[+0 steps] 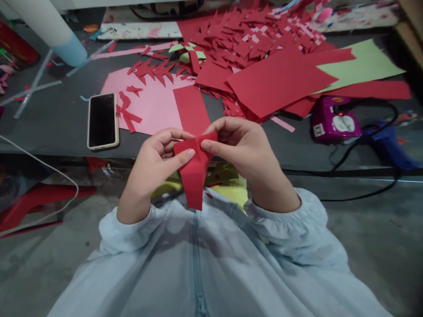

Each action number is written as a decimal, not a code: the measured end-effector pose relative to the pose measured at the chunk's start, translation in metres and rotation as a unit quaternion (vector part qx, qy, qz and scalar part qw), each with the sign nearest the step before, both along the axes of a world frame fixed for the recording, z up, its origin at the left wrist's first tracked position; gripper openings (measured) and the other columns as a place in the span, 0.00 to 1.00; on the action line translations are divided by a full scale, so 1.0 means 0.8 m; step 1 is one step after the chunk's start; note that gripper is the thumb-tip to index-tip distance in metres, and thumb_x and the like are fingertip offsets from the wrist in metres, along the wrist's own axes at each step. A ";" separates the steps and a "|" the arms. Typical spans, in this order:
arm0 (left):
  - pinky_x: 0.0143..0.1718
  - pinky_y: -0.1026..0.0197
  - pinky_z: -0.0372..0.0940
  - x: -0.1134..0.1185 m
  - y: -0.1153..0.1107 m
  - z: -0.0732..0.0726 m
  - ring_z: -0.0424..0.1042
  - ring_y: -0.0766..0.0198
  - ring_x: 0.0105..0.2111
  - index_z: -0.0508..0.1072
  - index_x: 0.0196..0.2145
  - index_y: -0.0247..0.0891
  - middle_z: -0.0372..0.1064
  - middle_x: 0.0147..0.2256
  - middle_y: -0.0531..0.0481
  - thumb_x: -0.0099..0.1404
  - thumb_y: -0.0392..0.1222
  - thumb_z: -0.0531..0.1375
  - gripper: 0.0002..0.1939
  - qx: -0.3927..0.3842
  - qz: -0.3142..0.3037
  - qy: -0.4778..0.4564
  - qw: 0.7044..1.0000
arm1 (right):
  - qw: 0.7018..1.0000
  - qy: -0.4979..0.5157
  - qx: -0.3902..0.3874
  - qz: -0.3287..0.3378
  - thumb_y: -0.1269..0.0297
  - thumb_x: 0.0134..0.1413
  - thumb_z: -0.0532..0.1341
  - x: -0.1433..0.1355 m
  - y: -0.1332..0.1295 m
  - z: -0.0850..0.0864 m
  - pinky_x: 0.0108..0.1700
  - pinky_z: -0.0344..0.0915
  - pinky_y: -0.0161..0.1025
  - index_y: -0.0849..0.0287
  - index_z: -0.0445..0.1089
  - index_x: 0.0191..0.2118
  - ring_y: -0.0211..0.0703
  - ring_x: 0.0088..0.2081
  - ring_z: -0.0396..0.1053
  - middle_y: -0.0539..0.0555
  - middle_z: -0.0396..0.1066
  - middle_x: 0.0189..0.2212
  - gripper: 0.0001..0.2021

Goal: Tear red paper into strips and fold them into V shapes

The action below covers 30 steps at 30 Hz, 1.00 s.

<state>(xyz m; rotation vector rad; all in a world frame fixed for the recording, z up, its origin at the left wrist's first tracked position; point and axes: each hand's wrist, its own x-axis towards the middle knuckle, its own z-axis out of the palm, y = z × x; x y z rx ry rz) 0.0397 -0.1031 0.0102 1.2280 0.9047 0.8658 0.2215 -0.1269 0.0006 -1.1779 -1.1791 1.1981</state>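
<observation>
Between my two hands is a folded red paper piece (194, 176), held in front of my jacket with its narrower end hanging down. My left hand (158, 158) pinches its left side, thumb on the near face. On the right side, my right hand (239, 147) grips it near the top crease, its thumb close to the middle. The fingers behind the paper are partly hidden. Just beyond lies a flat red paper strip (191, 108) on a pink sheet (155, 103). Red cut-paper shapes with spiky edges (152, 71) rest on that sheet.
A phone (103, 121) lies left on the dark table (62, 127). Red sheets (280, 81), a green sheet (366, 66) and a heap of red folded pieces (231, 37) cover the back. At right are a purple box (335, 121), a blue glue gun (386, 143) and black cable (350, 156).
</observation>
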 end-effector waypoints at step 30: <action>0.26 0.68 0.65 0.028 -0.019 -0.017 0.68 0.71 0.23 0.77 0.24 0.41 0.72 0.23 0.56 0.55 0.44 0.70 0.08 0.024 0.103 -0.062 0.993 | 0.995 -0.050 0.079 -0.038 0.58 0.47 0.71 -0.005 -0.014 0.006 0.34 0.71 0.40 0.53 0.76 0.27 0.39 0.30 0.72 0.50 0.74 0.26 0.07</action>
